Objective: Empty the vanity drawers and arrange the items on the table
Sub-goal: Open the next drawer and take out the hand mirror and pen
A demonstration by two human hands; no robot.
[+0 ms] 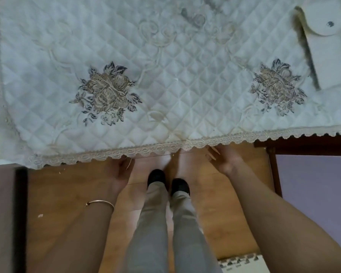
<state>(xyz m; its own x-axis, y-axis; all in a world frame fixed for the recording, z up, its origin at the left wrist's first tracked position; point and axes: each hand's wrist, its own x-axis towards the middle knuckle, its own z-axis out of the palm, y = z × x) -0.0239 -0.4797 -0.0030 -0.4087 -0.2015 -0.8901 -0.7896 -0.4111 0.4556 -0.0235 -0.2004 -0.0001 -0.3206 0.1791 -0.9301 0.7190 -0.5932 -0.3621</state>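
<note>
table (pixel 303 146): dark wood edge | covered by white quilted cloth (pixel 185 85), lace-trimmed, flower-embroidered

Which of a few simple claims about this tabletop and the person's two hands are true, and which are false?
1. A white quilted cloth with a lace edge covers the table. True.
2. Both hands reach under the cloth's front edge. True: the left hand and right hand are at the lace trim, fingertips hidden beneath it.
3. The right hand is holding a bottle. False: it shows no item in its grip.
4. A bangle sits on the right wrist. False: it is on the left wrist.
5. The cloth carries embroidered flowers. True.
6. Many drawer items already stand on the cloth. False: only a white object lies at the far right.
</note>
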